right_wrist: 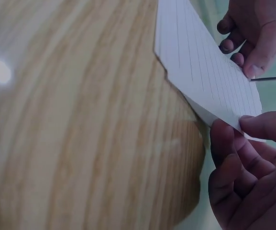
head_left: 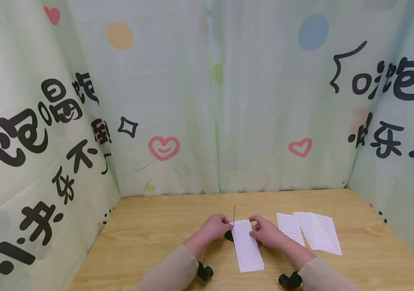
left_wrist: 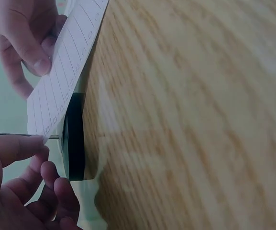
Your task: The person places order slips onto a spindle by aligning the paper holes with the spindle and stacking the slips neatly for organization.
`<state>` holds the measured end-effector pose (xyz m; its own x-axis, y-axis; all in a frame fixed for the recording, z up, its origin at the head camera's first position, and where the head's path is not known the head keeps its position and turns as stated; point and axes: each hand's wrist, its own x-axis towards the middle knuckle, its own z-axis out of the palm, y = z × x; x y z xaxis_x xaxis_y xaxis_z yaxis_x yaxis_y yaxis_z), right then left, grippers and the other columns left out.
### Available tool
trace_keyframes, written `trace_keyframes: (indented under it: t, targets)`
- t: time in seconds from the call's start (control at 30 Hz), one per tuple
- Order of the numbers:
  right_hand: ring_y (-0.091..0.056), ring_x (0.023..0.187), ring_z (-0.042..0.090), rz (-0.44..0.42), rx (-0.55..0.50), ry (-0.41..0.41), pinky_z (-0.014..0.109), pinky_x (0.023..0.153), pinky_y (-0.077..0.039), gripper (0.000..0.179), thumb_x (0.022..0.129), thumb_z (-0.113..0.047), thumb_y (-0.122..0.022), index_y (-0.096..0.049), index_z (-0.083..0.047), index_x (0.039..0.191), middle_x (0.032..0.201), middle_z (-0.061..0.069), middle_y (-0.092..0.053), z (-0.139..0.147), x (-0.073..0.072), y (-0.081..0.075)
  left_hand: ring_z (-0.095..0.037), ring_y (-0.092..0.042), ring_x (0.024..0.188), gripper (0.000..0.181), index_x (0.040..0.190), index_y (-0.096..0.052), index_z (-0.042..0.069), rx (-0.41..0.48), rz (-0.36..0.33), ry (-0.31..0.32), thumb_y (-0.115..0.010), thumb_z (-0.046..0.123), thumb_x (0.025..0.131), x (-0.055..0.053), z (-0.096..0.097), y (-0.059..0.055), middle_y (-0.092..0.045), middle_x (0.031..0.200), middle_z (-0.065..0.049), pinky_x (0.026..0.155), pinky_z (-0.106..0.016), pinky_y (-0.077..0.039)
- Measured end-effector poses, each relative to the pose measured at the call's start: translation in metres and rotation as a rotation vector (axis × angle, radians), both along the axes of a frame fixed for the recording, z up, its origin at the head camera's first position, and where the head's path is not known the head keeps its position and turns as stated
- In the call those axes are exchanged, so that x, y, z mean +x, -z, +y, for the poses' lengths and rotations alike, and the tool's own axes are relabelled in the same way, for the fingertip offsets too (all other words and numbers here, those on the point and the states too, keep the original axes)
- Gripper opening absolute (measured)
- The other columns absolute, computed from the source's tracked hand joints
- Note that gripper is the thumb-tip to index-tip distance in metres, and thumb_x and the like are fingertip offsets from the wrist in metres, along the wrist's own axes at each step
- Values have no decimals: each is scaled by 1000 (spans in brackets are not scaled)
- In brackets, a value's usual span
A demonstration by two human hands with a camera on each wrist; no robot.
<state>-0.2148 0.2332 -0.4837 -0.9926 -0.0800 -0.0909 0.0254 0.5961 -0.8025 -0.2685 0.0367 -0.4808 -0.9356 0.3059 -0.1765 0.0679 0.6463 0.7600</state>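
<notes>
A lined white paper slip [head_left: 247, 248], apparently more than one sheet, slants toward me at the middle of the table. My left hand [head_left: 215, 227] pinches its far left corner. On the opposite edge, my right hand [head_left: 267, 233] grips the slip between thumb and fingers, as the right wrist view also shows. A paper spike with a thin upright metal rod [head_left: 234, 213] and a black base [left_wrist: 74, 139] stands at that left corner. The rod shows on both sides of the paper there; the exact piercing point is hidden by my left fingertips.
More lined slips lie to the right on the wooden table [head_left: 148, 242]: one single-looking slip [head_left: 289, 227] and an overlapping fanned group [head_left: 317, 232]. Printed curtains [head_left: 192, 101] enclose the table at the back and both sides. Black wrist devices [head_left: 204, 272] sit by both sleeves.
</notes>
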Motion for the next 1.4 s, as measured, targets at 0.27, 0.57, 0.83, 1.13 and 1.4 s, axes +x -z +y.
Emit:
trace_keyframes:
  t: [0.27,0.57,0.83,1.13,1.4]
  targets:
    - [-50,54,19,-19,32,-3,30,53,-42,47,92,-3,-66,-49,-2,135,73,6,-55,0,-2,4,-16,-49,59,21,79,-60,13,-63,30,11,-72,25,91,3,1,0,-53,67,-1,54,-28,-38]
    - [-49,55,18,-34,45,-5,30,53,-41,47,91,-4,-68,-49,-3,135,74,6,-55,-1,0,2,-18,-51,64,22,78,-60,13,-132,41,4,-73,27,91,0,4,4,-55,72,-2,58,-30,-40]
    - [-49,56,17,-18,104,-4,30,53,-40,46,90,-6,-71,-51,-3,132,72,5,-54,1,2,2,-19,-52,66,22,80,-59,13,-170,43,9,-74,26,90,0,5,4,-55,73,-4,60,-32,-41]
    - [-50,60,18,-23,157,7,31,57,-40,47,92,-11,-70,-50,-3,134,75,4,-54,0,4,1,-20,-53,74,25,100,-56,10,-174,34,-37,-73,27,91,3,7,4,-55,84,-4,65,-33,-44]
    - [-50,61,18,-31,176,16,31,57,-40,46,92,-11,-69,-50,-4,133,76,4,-54,0,3,2,-21,-53,77,30,106,-57,9,-170,37,-40,-74,28,90,3,7,3,-57,89,-5,68,-35,-46]
